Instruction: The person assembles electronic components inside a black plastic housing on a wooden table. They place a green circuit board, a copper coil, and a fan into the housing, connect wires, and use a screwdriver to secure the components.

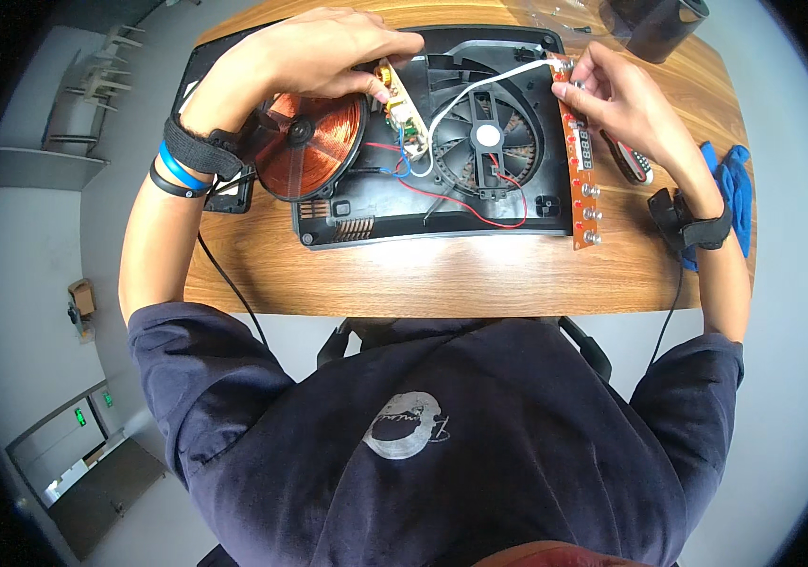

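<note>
An opened black appliance housing (442,222) lies on the wooden table (423,279), with a round black fan (487,142) in its middle. My left hand (314,52) grips a pale circuit board (404,109) tilted up between the fan and a copper coil disc (314,142). My right hand (616,94) pinches the top end of a long orange control board (582,180) with buttons and a small display, standing along the housing's right edge. A white ribbon cable (479,85) and red, blue and black wires (460,203) link the boards.
A blue cloth (735,189) lies at the table's right edge. A dark cylindrical object (654,24) stands at the back right. A red-handled tool (631,161) lies beside the control board. Black straps with cords wrap both wrists. A chair is under the table's near edge.
</note>
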A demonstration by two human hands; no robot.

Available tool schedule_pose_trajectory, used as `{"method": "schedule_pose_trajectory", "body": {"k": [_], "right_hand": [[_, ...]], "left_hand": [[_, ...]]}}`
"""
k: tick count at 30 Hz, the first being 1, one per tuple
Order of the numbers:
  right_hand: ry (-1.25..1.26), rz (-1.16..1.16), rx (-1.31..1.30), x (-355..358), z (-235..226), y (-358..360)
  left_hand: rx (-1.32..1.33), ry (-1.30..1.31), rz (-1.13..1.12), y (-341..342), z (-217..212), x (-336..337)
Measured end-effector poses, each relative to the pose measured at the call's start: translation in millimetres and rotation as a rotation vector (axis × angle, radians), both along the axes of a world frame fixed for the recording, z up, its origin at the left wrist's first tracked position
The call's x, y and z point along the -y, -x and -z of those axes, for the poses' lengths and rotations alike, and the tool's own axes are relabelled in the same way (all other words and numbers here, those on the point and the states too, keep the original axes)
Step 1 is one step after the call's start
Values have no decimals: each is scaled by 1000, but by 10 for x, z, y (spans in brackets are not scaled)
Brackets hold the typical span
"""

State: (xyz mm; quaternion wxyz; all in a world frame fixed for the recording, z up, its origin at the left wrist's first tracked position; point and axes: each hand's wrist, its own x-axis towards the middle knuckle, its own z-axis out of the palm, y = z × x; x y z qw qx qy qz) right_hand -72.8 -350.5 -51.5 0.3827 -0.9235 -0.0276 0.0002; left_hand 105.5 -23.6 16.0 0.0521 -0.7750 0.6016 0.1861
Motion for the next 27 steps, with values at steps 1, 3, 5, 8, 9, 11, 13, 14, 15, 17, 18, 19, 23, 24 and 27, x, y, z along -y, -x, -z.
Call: {"method": "schedule_pose_trajectory", "body": {"k": [1,3,5,8,9,11,13,14,15,17,18,19,23,24,27], "right_hand": [[-15,20,-9,-32,-31,-25],[64,40,15,-70,-29,-57],[86,36,4,-37,21,-147],[178,-20,136,2,144,-208],[170,-36,158,-9,150,-223],[157,-37,149,-40,130,-243],[153,-49,102,-62,111,-275],[178,-58,138,-43,130,-297],[203,-68,175,-3,173,-332],[242,-67,206,22,220,-359],[255,-59,204,15,220,-371],[268,-51,202,12,225,-383],[306,-144,197,101,355,-440],[294,-145,194,83,319,-430],[286,-128,159,50,283,-426]], "left_hand": [[12,55,59,13,-23,-11],[37,167,180,62,-64,-38],[147,177,125,135,-100,-72],[364,117,109,188,-170,-73],[405,131,86,204,-191,-93],[487,157,37,226,-232,-173],[537,189,-1,173,-206,-271],[549,199,-23,131,-179,-284],[562,209,-45,107,-159,-294],[522,207,-78,24,-40,-338],[496,234,-76,-74,94,-392],[469,262,-75,-165,196,-453],[315,157,-191,-210,288,-426],[279,124,-237,-207,276,-406],[292,255,-188,-309,303,-455]]}}
